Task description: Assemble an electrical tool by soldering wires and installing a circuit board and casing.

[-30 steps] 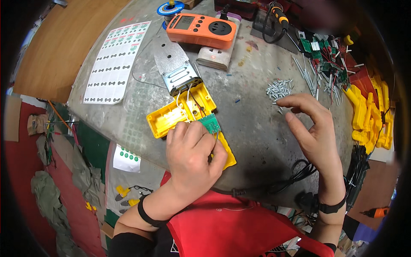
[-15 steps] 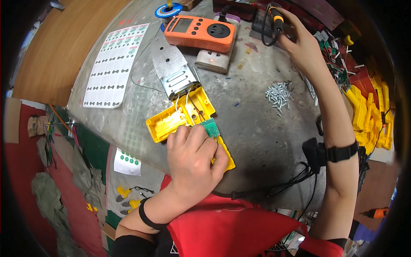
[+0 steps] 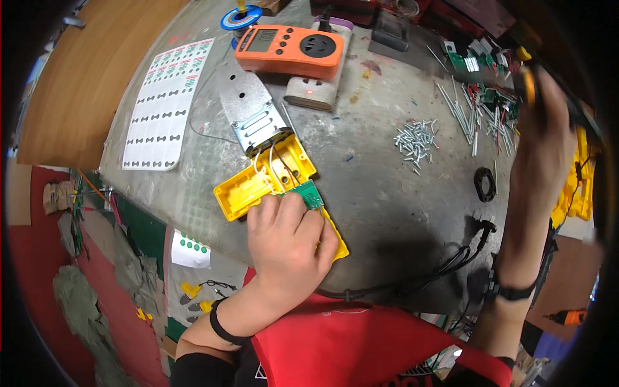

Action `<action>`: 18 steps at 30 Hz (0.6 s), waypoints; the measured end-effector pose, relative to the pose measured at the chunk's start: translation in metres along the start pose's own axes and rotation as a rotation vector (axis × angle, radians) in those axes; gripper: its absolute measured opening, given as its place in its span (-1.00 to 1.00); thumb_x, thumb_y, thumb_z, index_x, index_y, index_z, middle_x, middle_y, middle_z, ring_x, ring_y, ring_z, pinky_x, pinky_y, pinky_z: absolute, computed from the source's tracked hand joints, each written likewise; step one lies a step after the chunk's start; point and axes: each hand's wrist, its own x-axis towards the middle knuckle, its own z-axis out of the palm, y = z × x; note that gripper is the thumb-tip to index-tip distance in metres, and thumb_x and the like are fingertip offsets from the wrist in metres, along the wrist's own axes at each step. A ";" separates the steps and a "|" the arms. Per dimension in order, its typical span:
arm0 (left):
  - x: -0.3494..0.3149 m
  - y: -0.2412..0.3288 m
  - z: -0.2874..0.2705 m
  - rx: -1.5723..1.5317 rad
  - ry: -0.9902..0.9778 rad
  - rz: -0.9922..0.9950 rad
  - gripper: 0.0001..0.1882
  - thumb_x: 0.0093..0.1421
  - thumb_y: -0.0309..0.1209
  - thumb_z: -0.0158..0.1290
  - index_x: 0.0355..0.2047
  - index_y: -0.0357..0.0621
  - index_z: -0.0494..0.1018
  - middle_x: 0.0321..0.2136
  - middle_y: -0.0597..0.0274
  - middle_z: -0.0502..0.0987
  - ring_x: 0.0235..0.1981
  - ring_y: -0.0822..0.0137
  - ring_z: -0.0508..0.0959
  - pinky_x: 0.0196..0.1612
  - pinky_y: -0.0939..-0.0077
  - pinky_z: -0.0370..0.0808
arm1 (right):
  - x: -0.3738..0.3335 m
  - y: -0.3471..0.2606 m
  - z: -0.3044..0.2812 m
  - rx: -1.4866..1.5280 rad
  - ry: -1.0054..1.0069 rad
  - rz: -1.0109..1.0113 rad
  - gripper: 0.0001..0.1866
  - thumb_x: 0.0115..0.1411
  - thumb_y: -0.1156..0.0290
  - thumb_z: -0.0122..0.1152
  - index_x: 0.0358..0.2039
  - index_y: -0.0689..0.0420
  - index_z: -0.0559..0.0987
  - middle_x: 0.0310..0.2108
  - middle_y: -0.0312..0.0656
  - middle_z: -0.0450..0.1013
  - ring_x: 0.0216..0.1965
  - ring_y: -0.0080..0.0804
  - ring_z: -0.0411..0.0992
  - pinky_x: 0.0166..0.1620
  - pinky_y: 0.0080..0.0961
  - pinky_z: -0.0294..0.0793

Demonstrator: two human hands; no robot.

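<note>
My left hand (image 3: 290, 238) is closed, its fingers curled over the yellow plastic housing (image 3: 242, 187) near a small green circuit board (image 3: 309, 193). White and dark wires run from the board to a silver metal plate assembly (image 3: 255, 119) at the housing's far end. The fingertips are hidden beneath the hand. On the right, my raised right hand (image 3: 545, 142) is smeared by motion and closed round a black-and-orange handled tool (image 3: 530, 87); its tip cannot be made out.
An orange socket meter (image 3: 290, 51) rests by a white power strip (image 3: 309, 93) at the back. A solder spool (image 3: 240, 18) stands beside it. Small screws (image 3: 416, 143) lie in a pile; longer metal rods (image 3: 459, 116) and circuit boards (image 3: 480, 58) are farther right. A sticker sheet (image 3: 167, 106) lies left.
My right hand has swung right and toward me, carrying the black-and-orange tool away from the dark box at the back. My left hand keeps its hold on the housing.
</note>
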 end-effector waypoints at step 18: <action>0.002 0.001 0.004 -0.005 -0.007 0.006 -0.83 -0.15 -0.52 0.19 -0.62 -0.17 0.37 -0.49 0.15 0.32 -0.42 0.08 0.31 -0.35 0.23 0.23 | -0.075 -0.100 0.005 1.310 -0.215 1.339 -0.74 0.19 0.27 0.11 -0.26 0.22 0.44 -0.70 -0.33 0.30 -0.70 -0.63 0.23 -0.59 -0.71 0.13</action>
